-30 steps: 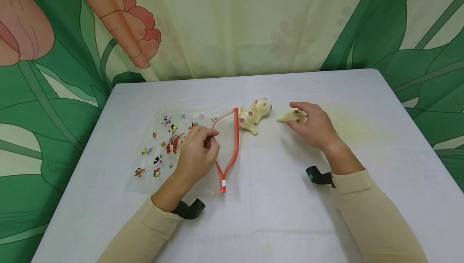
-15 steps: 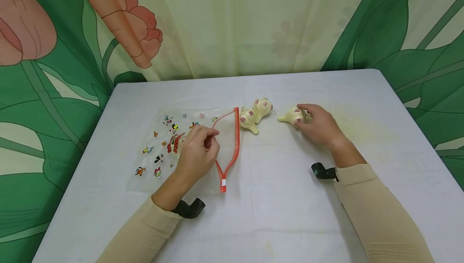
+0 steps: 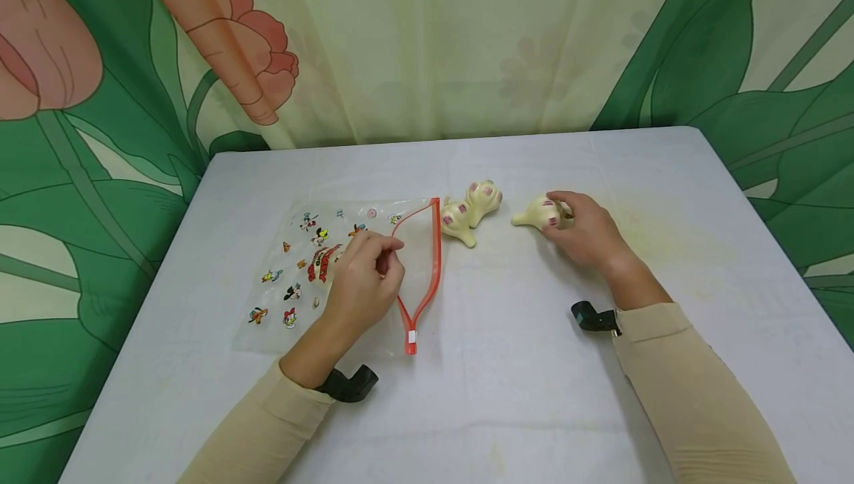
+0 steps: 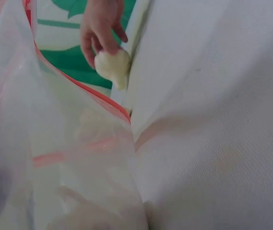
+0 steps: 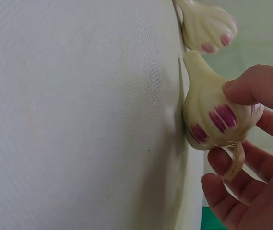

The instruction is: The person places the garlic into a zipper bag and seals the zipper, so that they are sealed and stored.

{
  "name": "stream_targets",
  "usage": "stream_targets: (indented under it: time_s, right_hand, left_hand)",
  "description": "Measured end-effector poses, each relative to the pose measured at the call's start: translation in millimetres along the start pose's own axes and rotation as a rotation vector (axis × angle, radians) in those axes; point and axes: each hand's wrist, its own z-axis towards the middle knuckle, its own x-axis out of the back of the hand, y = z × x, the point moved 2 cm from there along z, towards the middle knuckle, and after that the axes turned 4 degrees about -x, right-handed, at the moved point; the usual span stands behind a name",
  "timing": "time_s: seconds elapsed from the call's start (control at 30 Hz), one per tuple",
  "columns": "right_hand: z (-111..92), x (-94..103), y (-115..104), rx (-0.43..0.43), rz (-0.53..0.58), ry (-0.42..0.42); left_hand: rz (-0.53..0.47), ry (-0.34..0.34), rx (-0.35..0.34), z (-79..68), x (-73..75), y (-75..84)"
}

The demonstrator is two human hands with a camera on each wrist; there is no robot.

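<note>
In the head view, my left hand (image 3: 365, 280) pinches the upper layer of a clear zip bag (image 3: 427, 262) at its mouth. The bag has a red zip edge, cartoon prints and a gaping opening facing right. My right hand (image 3: 590, 236) holds a cream garlic bulb (image 3: 539, 212) with purple patches; its stem points left. The right wrist view shows the thumb on the bulb (image 5: 218, 108) and fingers around its root end. Two more garlic bulbs (image 3: 483, 201) lie together by the bag's mouth. Bag film (image 4: 78, 182) hides my left fingers in the left wrist view.
A white cloth covers the table (image 3: 507, 395). Behind it hangs a pale curtain (image 3: 434, 47) with printed flowers and green leaves. Black wrist cameras (image 3: 348, 384) sit on both forearms, close above the cloth.
My right hand has shifted slightly right, toward the bulb's root end, uncovering more of the bulb. The bulb stays almost where it was. My left hand and the bag have not visibly moved.
</note>
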Motion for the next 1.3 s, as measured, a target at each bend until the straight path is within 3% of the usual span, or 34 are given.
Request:
stream_targets:
  time_s: [0.77, 1.3]
  right_hand:
    - [-4, -0.6, 0, 0.045, 0.045, 0.089]
    - [-17, -2.2, -14, 0.082, 0.08, 0.12]
  left_hand:
    - [-0.005, -0.004, -0.003, 0.5, 0.5, 0.8]
    - [0.0, -0.012, -0.01, 0.5, -1.3, 0.4]
